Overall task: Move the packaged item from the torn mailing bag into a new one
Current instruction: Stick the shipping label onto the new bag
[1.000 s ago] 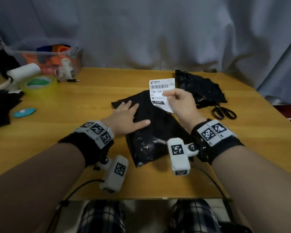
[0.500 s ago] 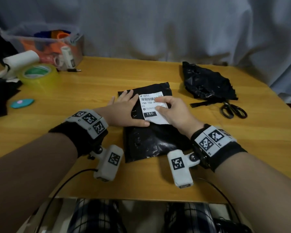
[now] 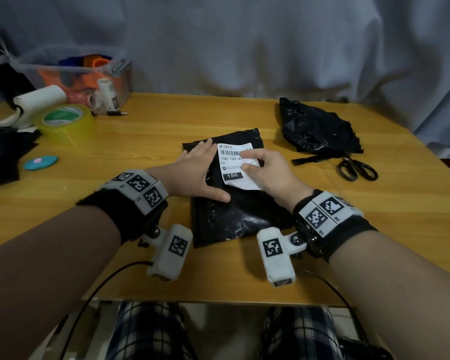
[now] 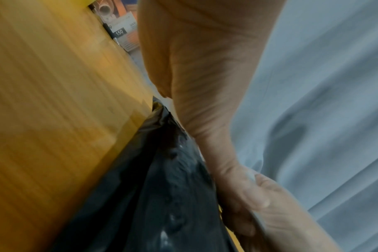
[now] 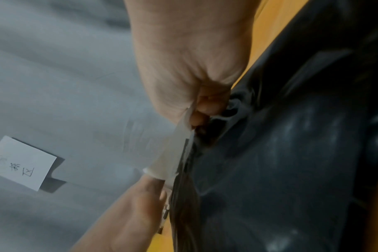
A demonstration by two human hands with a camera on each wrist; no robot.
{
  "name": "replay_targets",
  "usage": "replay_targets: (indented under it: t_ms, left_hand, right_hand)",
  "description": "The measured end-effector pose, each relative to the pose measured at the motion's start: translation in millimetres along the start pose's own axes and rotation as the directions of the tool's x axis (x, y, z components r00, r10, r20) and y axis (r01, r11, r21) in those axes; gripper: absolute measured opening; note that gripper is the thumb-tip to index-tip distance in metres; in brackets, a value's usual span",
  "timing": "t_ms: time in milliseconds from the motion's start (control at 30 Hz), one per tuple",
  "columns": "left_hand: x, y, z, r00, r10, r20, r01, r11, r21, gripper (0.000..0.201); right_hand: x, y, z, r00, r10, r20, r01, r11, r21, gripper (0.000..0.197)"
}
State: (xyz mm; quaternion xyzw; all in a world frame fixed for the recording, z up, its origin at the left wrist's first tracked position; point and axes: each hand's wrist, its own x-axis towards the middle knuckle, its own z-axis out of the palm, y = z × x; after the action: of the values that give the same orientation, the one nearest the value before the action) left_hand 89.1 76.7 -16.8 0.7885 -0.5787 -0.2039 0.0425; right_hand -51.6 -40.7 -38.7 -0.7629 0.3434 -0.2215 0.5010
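Your left hand [image 3: 200,175] lies flat, fingers straight, pressing the new black mailing bag [image 3: 234,203] down on the wooden table [image 3: 153,141]; it grasps nothing. Your right hand [image 3: 264,171] has its thumb and fingers curled on the white shipping label [image 3: 238,165], pinching its right edge while the top sits on the bag's upper half. From the right wrist cam the label's near part looks lifted off the plastic, though blur makes it hard to say how much is stuck. The bag looks filled and bulgy, so the packaged item is prob. already inside; you can't see it directly. The torn mailing bag [image 3: 317,129] lies crumpled at the far right, well apart, w/ scissors [image 3: 357,168] just beside it. Risks from here: if you drop the free edge before smoothing from the stuck end, you trap a crease or air bubble across the barcode. The plastic is slick and lumpy over the contents, so if the left palm eases off, the bag can slide and the label lands crooked. Pinching too long may fold a corner onto itself.
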Motion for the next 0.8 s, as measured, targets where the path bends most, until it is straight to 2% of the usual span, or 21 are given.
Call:
replay_targets:
  t_ms: [100, 200, 267, 333, 567, 800]
  left_hand:
    - [-2.0, 2.1, -3.3, 0.996, -0.037, -0.077, 0.033, 0.999, -0.041, 0.114]
    - [-0.1, 5.4, -2.3, 0.982, -0.025, -0.186, 0.008, 0.996, -0.089, 0.089]
    - [3.5, 7.6, 0.1, 0.979, -0.003, -0.205, -0.010, 0.998, -0.061, 0.072]
    - [7.1, 9.9, 2.6, 0.984, 0.014, -0.179, -0.019, 1.000, -0.025, 0.064]
    - [15.1, 11.1, 14.2, 0.999, -0.020, -0.027, 0.023, 0.995, 0.094, 0.058]
    - [16.5, 13.0, 19.7, 0.999, -0.053, -0.001, 0.053, 0.982, 0.183, 0.068]
  right_hand:
    - [0.2, 0.9, 1.4, 1.000, -0.004, 0.012, 0.004, 1.000, 0.015, 0.032]
    - [1.3, 0.3, 1.9, 1.000, -0.026, 0.013, 0.026, 1.000, 0.009, 0.032]
    - [1.8, -0.6, 2.5, 0.999, -0.044, 0.005, 0.044, 0.999, -0.010, 0.032]
    - [1.9, -2.1, 3.3, 0.998, -0.054, 0.008, 0.055, 0.997, -0.050, 0.033]
    - [3.4, -0.2, 6.7, 0.999, -0.018, 0.039, 0.023, 0.990, -0.138, 0.034]
    - [3.5, 1.9, 4.5, 0.995, -0.031, 0.097, 0.053, 0.970, -0.235, 0.036]
